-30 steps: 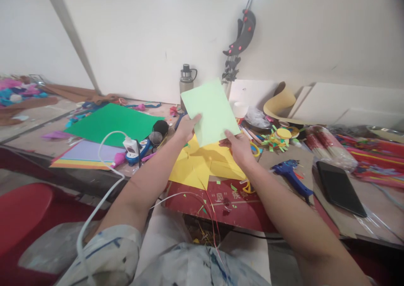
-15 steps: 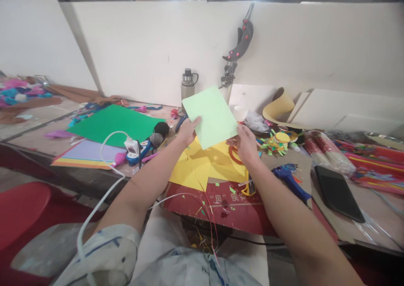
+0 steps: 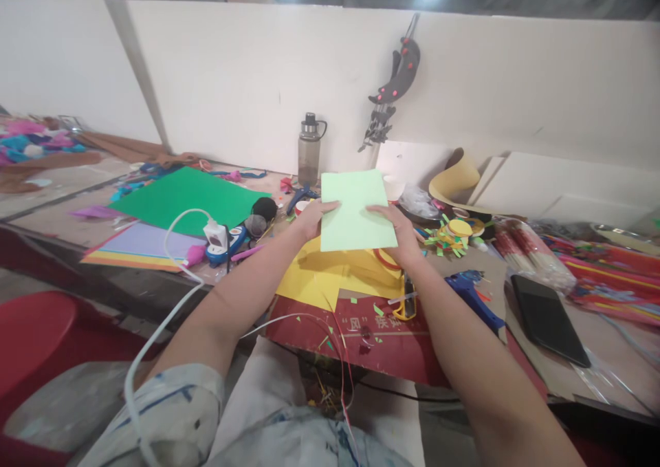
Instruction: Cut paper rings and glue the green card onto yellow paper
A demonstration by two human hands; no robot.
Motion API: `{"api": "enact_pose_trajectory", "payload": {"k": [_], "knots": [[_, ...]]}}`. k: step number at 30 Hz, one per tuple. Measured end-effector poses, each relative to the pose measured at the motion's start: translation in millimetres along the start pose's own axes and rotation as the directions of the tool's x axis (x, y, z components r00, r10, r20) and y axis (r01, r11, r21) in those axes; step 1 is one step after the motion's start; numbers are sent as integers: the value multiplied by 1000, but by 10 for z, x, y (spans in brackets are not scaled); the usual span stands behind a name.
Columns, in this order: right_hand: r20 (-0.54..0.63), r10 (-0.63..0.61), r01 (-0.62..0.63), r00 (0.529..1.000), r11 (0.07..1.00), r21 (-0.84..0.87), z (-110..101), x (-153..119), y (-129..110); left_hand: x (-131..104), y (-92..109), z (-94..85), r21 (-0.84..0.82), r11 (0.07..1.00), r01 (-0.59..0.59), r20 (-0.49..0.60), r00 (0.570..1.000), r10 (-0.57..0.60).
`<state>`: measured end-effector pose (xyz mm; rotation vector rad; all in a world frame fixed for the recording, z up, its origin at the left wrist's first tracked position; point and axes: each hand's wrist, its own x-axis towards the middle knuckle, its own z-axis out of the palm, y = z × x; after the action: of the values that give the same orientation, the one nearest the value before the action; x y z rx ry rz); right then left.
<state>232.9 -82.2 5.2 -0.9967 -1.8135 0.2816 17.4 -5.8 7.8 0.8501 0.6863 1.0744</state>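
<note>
Both hands hold up a light green sheet of paper [image 3: 355, 223] above the table. My left hand [image 3: 313, 219] grips its left edge, thumb on the face toward me and fingers behind. On the right edge my right hand [image 3: 399, 234] pinches it the same way, its fingers mostly hidden. Below the sheet lie yellow sheets [image 3: 312, 278], partly covered by it. Scissors with yellow handles [image 3: 406, 307] rest by the right forearm, and an orange-red ring [image 3: 386, 259] shows just under the right hand.
A blue glue gun [image 3: 477, 302] and a black phone [image 3: 549, 319] lie to the right. At left are a green sheet [image 3: 188, 199], a power strip [image 3: 227, 243] and a white cable [image 3: 155, 343]. A bottle [image 3: 309, 154] stands behind; small green scraps dot the red board [image 3: 361, 346].
The light green sheet has turned from a tilted diamond to nearly upright and come slightly lower. My right hand has shifted its hold, its thumb now lying across the sheet's face.
</note>
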Motion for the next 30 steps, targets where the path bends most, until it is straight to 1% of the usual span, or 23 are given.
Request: {"api": "enact_pose_trajectory", "payload": {"k": [1, 3, 6, 8, 10, 12, 13, 14, 15, 17, 19, 21, 23, 25, 27, 30], "knots": [[20, -30, 31, 999, 999, -21, -10, -5, 20, -10, -2, 5, 9, 1000, 7, 10, 1000, -7], [24, -58, 59, 998, 998, -34, -22, -14, 57, -21, -14, 16, 19, 1000, 6, 27, 1000, -6], [-6, -47, 46, 999, 999, -21, -11, -29, 85, -6, -55, 30, 24, 999, -26, 32, 999, 26], [-37, -24, 24, 999, 1000, -10, 14, -31, 90, 26, -77, 34, 14, 999, -53, 10, 999, 53], [-120, 42, -37, 992, 998, 43, 49, -21, 102, 69, -65, 20, -29, 995, -98, -32, 995, 97], [-191, 186, -158, 964, 975, 155, 90, -4, 121, 114, -1, -26, -102, 976, -194, -92, 978, 185], [-182, 268, -228, 946, 951, 210, 114, 1, 127, 136, 50, -61, -132, 962, -238, -133, 966, 221], [-133, 335, -298, 933, 924, 240, 143, 0, 124, 154, 110, -103, -160, 951, -265, -159, 957, 240], [-56, 382, -360, 922, 902, 238, 179, -10, 109, 170, 173, -148, -193, 940, -281, -182, 952, 247], [134, 408, -426, 903, 893, 147, 271, -63, 31, 188, 289, -236, -246, 920, -304, -222, 942, 251], [299, 380, -404, 875, 915, 20, 385, -156, -99, 192, 367, -298, -272, 906, -325, -247, 933, 261], [429, 300, -285, 852, 953, -100, 498, -257, -238, 189, 396, -326, -281, 899, -336, -250, 930, 269], [512, 273, -168, 814, 955, -243, 585, -327, -342, 185, 390, -326, -268, 903, -336, -252, 929, 271], [564, 282, -88, 776, 934, -345, 631, -350, -394, 183, 370, -311, -239, 912, -332, -265, 926, 268], [584, 297, -57, 755, 918, -394, 640, -335, -410, 179, 351, -293, -216, 921, -324, -272, 926, 262], [579, 320, -79, 750, 913, -401, 624, -305, -423, 172, 335, -272, -215, 926, -311, -267, 931, 251]]}}
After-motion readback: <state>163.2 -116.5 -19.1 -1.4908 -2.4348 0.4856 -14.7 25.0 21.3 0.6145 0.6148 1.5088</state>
